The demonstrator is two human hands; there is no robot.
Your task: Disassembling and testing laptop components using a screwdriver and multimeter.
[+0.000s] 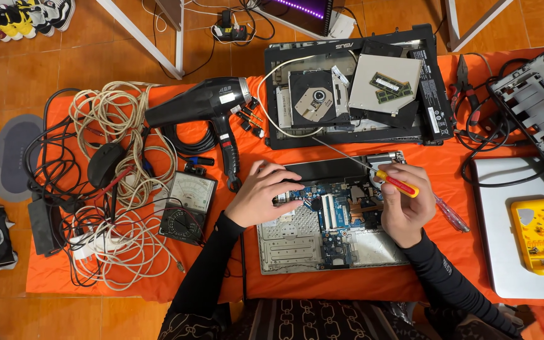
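head view: left hand (260, 192) spread flat, fingers pressing the top edge of the opened laptop base (328, 214), gripping nothing. right hand (403, 204) closed around the red-and-yellow screwdriver (395, 183), long shaft slanting up and away to the left of that hand, tip well off the exposed motherboard (338, 211) lying between both hands. likely risks: shaft swinging into the dismantled black laptop (354, 88) beyond the hands; tip slipping and gouging the board; loose screws lost on the orange cloth (253, 277). hair dryer (212, 107) and multimeter (187, 208) crowded just left of the left hand, easily knocked.
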